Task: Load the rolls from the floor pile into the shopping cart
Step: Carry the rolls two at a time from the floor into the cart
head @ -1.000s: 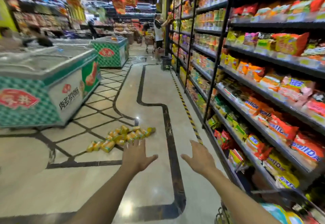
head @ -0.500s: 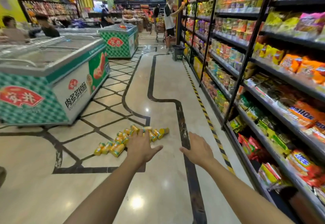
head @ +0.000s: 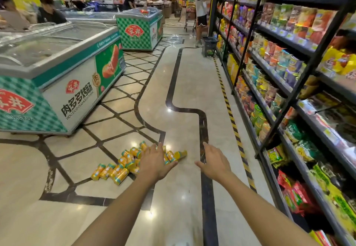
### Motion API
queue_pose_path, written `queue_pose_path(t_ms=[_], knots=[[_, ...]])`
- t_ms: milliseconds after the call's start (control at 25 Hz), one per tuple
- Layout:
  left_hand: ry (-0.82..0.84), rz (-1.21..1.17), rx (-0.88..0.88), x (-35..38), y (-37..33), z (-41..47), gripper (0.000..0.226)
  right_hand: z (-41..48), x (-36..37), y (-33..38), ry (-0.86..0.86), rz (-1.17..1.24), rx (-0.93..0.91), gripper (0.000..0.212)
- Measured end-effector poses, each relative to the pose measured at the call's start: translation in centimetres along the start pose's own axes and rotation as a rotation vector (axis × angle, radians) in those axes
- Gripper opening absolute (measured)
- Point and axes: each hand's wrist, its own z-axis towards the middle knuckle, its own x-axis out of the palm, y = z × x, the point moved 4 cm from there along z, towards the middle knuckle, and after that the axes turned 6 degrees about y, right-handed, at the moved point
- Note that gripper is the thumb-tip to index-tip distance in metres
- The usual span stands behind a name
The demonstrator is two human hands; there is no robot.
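Barely started, by the look of it. Both arms out toward the yellow rolls, heaped loosely on the floor a little in front of the chest freezer, lying on their sides, many touching, 1 out at the right end of the heap.

Holding nothing. Left hand spread above the right part of the heap, grip apart, fingers straight, covering a few rolls from this view; touching them or hovering, cannot tell. Right hand likewise flat and empty, grip apart, over bare floor to the right of the heap, by the dark inlaid line.

No roll lifted, none visibly loaded. No sign of the shopping cart near the hands. Only 1 cart far down the aisle beside another shopper, near the snack shelves, and impossible to say whether meant for this job.

Left to do, judged from this: close in on the heap, gather every roll, carry them over and drop them in. In effect, the whole task.
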Motion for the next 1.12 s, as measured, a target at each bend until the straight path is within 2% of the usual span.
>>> queue_pose_path(t_ms=[360,520,600,760,920,1000,1120], knots=[[0.158,-0.159,-0.088,6.1,-0.2,22.8,0.094,24.2,2.5,-4.1,0.175,-0.054,-0.008,0.078],[0.210,-0.285,-0.184,7.0,1.0,32.3,0.110,35.3,3.3,-4.1,0.300,-0.134,-0.015,0.077],[0.240,-0.328,-0.237,8.1,1.9,36.8,0.105,40.2,3.6,-4.4,0.360,-0.146,-0.032,0.077],[0.346,-0.393,-0.362,11.9,2.8,44.7,0.107,49.3,5.4,-6.0,0.432,-0.039,0.029,0.074],[0.431,-0.445,-0.513,19.4,3.6,54.6,0.097,61.4,11.6,-9.4,0.556,0.092,0.083,0.072],[0.417,-0.517,-0.565,24.1,3.6,59.2,0.090,66.6,15.9,-11.1,0.613,0.144,0.109,0.073],[0.480,-0.650,-0.687,32.2,3.7,64.0,0.079,71.9,23.4,-13.6,0.677,0.273,0.296,0.073]])
